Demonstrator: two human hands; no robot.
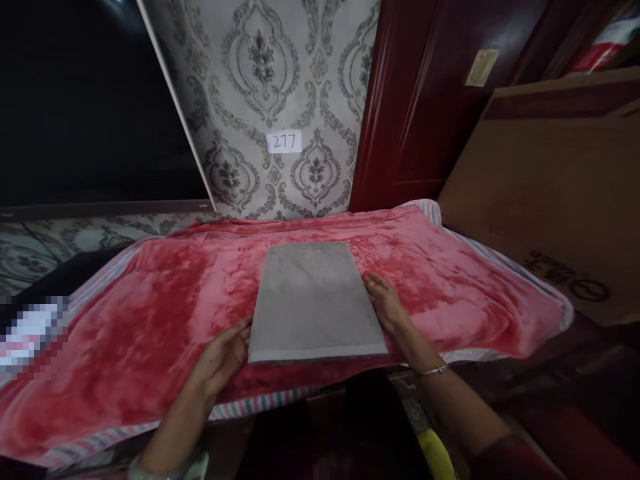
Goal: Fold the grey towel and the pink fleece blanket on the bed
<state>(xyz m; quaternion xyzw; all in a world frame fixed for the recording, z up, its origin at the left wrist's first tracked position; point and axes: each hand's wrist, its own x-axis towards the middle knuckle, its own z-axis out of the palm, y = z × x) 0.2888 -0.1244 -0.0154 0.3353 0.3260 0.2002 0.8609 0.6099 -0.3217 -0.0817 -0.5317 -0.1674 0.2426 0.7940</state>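
Folded grey towel (pixel 316 300) flat at frame centre on red plush blanket (pixel 150 313). Left hand (pixel 223 360) fingers spread, touching lower-left edge; right hand (pixel 387 303) flat, open, against right edge. Both forearms angled inward.

Open blanket (pixel 150 313) either side of the grey towel (pixel 315 300) — wall (pixel 280 87) behind, cardboard box (pixel 550 200) (tilted) hard right.

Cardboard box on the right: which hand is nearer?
Right. The right hand lies at the right edge of the grey cloth, toward the cardboard box; the left hand is at its near-left corner, farther off.
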